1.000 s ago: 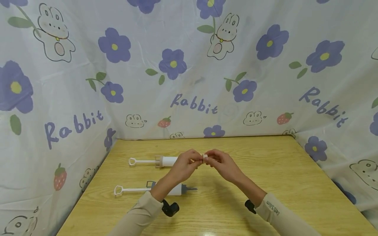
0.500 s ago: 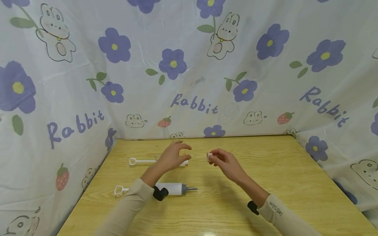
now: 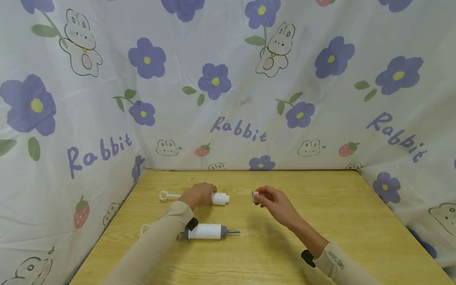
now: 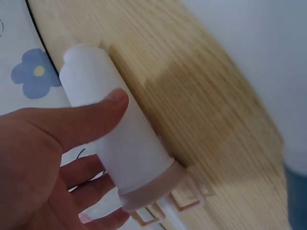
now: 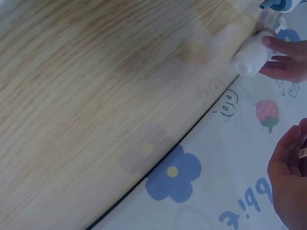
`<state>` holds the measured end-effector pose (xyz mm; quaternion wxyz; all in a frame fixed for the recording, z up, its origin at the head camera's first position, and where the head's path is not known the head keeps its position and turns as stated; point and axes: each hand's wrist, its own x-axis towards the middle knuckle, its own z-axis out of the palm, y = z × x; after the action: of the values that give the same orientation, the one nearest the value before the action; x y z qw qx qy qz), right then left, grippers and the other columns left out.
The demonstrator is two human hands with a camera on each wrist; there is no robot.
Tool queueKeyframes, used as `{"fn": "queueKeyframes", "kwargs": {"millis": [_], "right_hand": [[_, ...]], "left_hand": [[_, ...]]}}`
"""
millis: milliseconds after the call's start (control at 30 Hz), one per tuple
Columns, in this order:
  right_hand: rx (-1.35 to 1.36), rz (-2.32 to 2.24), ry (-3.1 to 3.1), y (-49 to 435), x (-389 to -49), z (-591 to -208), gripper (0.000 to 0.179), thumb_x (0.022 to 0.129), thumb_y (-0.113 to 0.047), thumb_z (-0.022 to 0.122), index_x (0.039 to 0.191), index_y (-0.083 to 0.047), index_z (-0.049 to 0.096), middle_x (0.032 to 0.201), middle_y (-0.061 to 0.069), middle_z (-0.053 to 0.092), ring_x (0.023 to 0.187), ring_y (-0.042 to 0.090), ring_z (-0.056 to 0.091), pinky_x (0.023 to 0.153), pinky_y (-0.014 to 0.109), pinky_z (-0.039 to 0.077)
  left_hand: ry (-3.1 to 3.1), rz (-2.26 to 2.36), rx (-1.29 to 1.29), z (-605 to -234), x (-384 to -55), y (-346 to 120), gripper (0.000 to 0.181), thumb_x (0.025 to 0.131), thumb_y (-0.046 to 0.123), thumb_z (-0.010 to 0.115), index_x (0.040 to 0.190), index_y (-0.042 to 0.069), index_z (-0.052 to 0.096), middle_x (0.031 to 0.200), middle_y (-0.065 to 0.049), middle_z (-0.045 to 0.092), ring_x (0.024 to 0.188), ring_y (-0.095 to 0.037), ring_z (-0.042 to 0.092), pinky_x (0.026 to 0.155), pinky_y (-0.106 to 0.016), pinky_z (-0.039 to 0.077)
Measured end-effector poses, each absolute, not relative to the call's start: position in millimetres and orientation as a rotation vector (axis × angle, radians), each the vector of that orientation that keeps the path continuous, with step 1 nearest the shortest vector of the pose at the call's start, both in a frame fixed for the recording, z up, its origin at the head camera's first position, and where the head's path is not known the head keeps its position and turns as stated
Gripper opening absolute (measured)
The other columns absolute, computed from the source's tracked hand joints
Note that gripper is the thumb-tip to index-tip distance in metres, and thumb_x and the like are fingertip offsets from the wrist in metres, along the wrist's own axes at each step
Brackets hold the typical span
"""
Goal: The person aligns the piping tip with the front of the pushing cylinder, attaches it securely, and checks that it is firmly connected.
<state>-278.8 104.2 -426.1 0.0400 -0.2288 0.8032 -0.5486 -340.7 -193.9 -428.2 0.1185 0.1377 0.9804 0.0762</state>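
A white icing syringe (image 3: 220, 198) with a pinkish-beige collar lies toward the back left of the table. My left hand (image 3: 199, 194) grips its barrel; in the left wrist view the thumb (image 4: 108, 108) crosses the white tube (image 4: 132, 148) while the fingers reach round the far side. Its nozzle end points right and has no tip on it. To the right, my right hand (image 3: 279, 206) pinches a small white ring-shaped cap (image 3: 255, 196) between thumb and fingers, raised over the table. In the right wrist view most of that cap (image 5: 302, 153) is hidden by the hand.
A second syringe (image 3: 206, 231), white with grey-blue ends and a thin metal nozzle, lies nearer on the wooden table (image 3: 320, 237), partly covered by the left sleeve. A printed rabbit-and-flower curtain (image 3: 235, 99) hangs along the table's back and sides.
My hands were together at the small cap. The left hand let go, moved left with fingers spread, then came down and gripped the white icing syringe. The right hand kept the cap.
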Motion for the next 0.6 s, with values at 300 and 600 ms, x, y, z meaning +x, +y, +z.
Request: {"fn": "queueKeyframes", "kwargs": {"millis": [300,600], "right_hand": [[-0.722,-1.672,2.478,109.8,-279.8,-428.7,0.036,0.106,-0.032,0.059,0.129,-0.006,0.065,0.113,0.016,0.073,0.098,0.015,0.068,0.09,0.029,0.056],[-0.697,-1.703,2.532,116.2,-286.1,-417.4,0.038,0.107,-0.032,0.058,0.134,-0.007,0.063,0.112,0.012,0.073,0.101,0.018,0.069,0.091,0.03,0.057]], "left_hand": [[2.975,0.166,0.482,-427.0,-340.5,-198.5,0.046,0.093,0.022,0.078,0.135,0.009,0.067,0.125,-0.015,0.071,0.114,-0.038,0.066,0.102,-0.063,0.045],[3.135,0.41,0.675,-376.9,-294.5,-186.7,0.054,0.096,0.035,0.073,0.145,0.016,0.06,0.125,-0.017,0.067,0.098,-0.03,0.068,0.087,-0.052,0.054]]}}
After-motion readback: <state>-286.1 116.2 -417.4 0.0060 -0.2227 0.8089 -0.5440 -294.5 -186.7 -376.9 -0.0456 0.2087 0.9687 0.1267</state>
